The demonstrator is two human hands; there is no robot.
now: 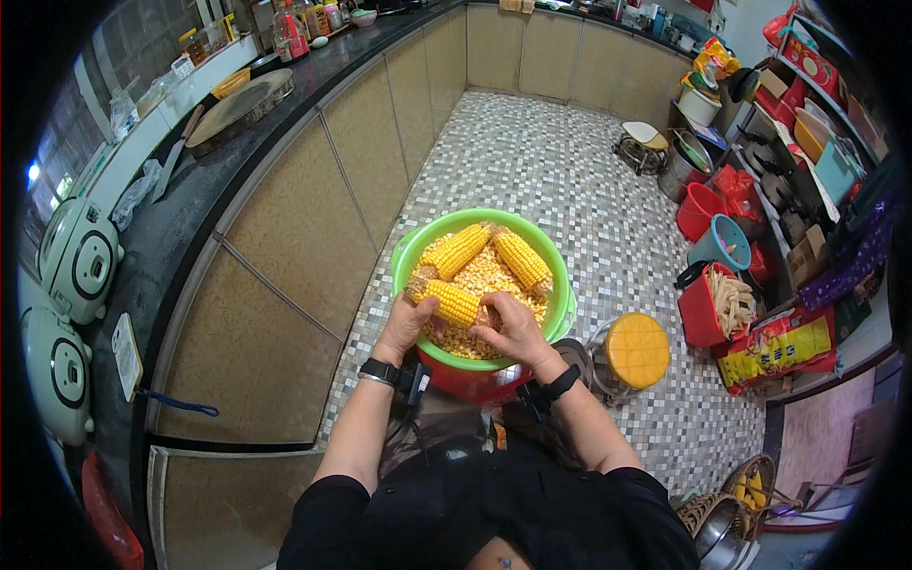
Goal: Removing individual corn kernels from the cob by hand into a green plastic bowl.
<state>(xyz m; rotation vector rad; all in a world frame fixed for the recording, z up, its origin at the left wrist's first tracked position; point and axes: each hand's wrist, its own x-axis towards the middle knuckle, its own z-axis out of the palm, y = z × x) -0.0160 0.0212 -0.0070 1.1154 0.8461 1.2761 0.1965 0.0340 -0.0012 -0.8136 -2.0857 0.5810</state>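
Note:
My left hand (405, 326) grips an ear of yellow corn (449, 302) around its left part. The fingers of my right hand (514, 329) close on that ear's right end. Both hands are over a green plastic basin (491, 216), low in front of my body. Loose corn kernels (476, 276) fill much of the basin. Two more ears lie on the kernels, one ear (462, 249) at the back left and another ear (523, 258) at the back right. Something red, apparently a bucket (463, 383), shows beneath the basin. My hands hide part of the kernels.
A yellow-topped stool (638, 350) stands to the right of the basin. Farther right, a red container (695, 310) holds stripped cobs beside a blue bucket (721, 242). Along the left runs a dark counter (235, 171) bearing a cleaver (169, 169), a round chopping block (241, 112) and two rice cookers (80, 260).

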